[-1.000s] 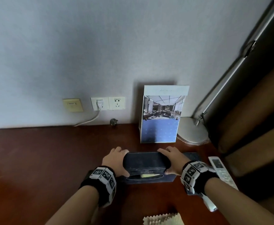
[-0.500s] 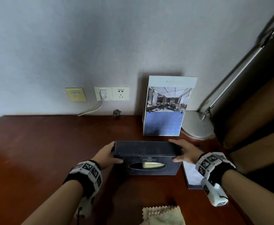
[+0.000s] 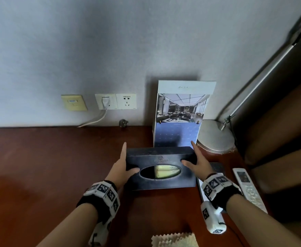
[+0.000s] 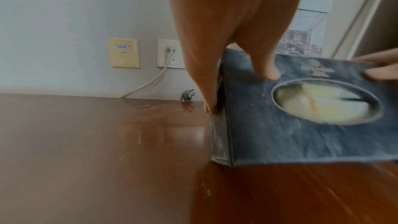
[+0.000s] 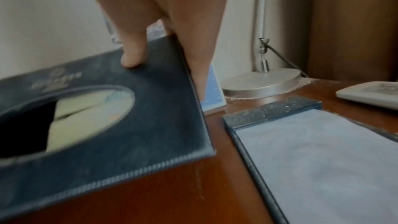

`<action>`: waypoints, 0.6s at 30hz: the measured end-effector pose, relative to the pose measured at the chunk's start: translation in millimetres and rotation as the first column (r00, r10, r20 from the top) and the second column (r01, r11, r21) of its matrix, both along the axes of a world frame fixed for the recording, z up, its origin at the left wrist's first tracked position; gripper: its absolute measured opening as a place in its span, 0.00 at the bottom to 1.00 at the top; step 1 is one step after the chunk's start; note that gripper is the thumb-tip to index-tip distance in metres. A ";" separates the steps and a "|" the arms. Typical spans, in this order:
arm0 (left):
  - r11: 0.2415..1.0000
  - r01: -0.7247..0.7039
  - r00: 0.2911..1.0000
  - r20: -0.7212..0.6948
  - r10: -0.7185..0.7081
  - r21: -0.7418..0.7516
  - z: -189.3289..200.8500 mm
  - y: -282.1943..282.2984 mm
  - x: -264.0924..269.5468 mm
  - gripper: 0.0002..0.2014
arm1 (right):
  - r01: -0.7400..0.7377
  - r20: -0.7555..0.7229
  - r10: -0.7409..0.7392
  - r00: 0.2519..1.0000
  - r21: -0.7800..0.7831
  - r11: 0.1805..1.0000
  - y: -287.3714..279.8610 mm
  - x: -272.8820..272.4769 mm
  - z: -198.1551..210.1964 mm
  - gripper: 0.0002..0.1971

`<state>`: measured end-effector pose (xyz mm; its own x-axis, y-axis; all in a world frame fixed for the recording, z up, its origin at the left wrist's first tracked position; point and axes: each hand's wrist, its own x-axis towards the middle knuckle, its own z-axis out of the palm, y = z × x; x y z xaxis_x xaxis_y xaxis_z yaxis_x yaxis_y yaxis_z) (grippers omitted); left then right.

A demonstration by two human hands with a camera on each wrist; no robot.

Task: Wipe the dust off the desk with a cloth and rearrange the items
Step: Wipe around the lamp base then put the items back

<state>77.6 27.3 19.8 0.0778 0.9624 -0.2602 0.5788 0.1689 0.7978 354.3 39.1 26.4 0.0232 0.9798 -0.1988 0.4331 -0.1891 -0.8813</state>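
while both thumbs press its top, left hand and right hand clamp the tissue box.

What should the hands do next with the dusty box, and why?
Probably set the tissue box down on the bare desk to the left. Both hands hold its ends, dust coats its top, and the cloth lies unused nearby.

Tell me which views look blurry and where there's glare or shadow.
Head view: sharp, dim, with a shadow on the wall behind the brochure stand. Left wrist view: tissue box motion-blurred, pale glare on the desk. Right wrist view: tissue box and notepad soft.
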 end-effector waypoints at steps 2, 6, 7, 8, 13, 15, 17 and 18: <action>0.998 0.063 0.998 -0.023 -0.062 0.032 -3.7 -7.0 4.2 0.61 | -0.055 0.076 0.053 0.996 0.026 0.998 -8.2 -2.8 -8.5 0.54; 0.988 0.153 0.969 -0.201 -0.146 0.020 -12.8 -20.2 8.7 0.68 | -0.212 0.334 0.220 0.916 -0.063 0.975 -27.3 -0.9 -10.0 0.67; 0.989 0.147 0.964 -0.231 -0.135 0.035 -14.9 -19.5 10.3 0.69 | -0.224 0.394 0.235 0.889 -0.073 0.972 -28.9 -0.9 -9.2 0.68; 0.990 0.134 0.961 -0.250 -0.119 0.043 -16.9 -17.3 11.8 0.69 | -0.230 0.440 0.238 0.866 -0.073 0.970 -28.7 -1.4 -10.4 0.69; 0.994 0.101 0.935 -0.345 -0.085 0.029 -16.7 -3.1 18.6 0.71 | -0.228 0.507 0.214 0.835 -0.035 0.973 -20.5 -5.6 -21.9 0.70; 0.995 0.092 0.950 -0.301 -0.077 0.036 -19.2 -3.4 20.2 0.71 | -0.234 0.492 0.210 0.845 -0.012 0.972 -19.2 -4.3 -24.2 0.70; 0.994 0.086 0.967 -0.245 -0.068 0.065 -25.2 -8.9 20.1 0.71 | -0.235 0.455 0.209 0.866 0.002 0.972 -19.6 -2.7 -26.4 0.69; 0.993 0.092 0.969 -0.235 -0.071 0.080 -29.2 -12.9 19.2 0.71 | -0.234 0.432 0.208 0.877 0.007 0.972 -20.6 -2.0 -28.4 0.68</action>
